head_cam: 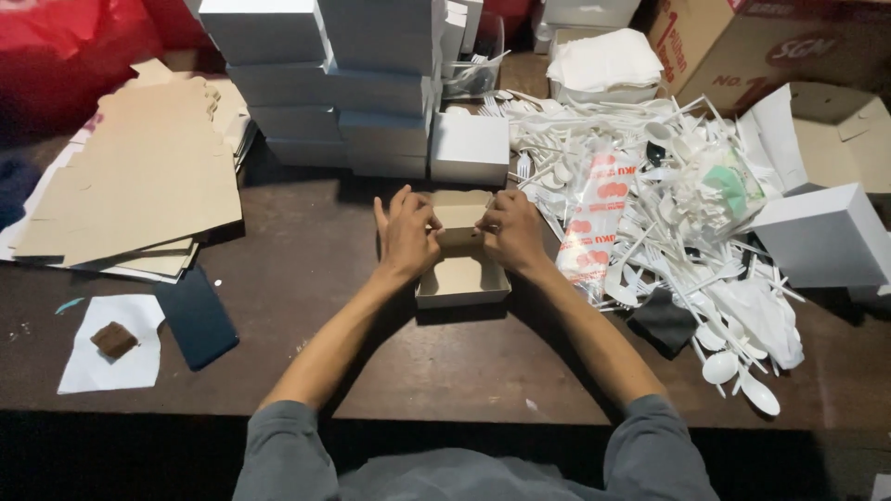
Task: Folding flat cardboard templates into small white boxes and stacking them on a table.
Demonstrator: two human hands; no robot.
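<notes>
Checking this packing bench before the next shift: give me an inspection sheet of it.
Surface: dark wooden table, scuffed.
Job's things: open cardboard box, lid up; flat box blanks to the left; stacked white boxes behind.
Clutter: white plastic cutlery heaped right; dark phone; brown piece on paper.
Hands: left hand and right hand grip the box's lid.
Cables: nothing seen.
Surroundings: brown carton, red bag.

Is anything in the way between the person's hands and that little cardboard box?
Nothing visible: the left hand and right hand already grip the open box at its raised lid.
</notes>
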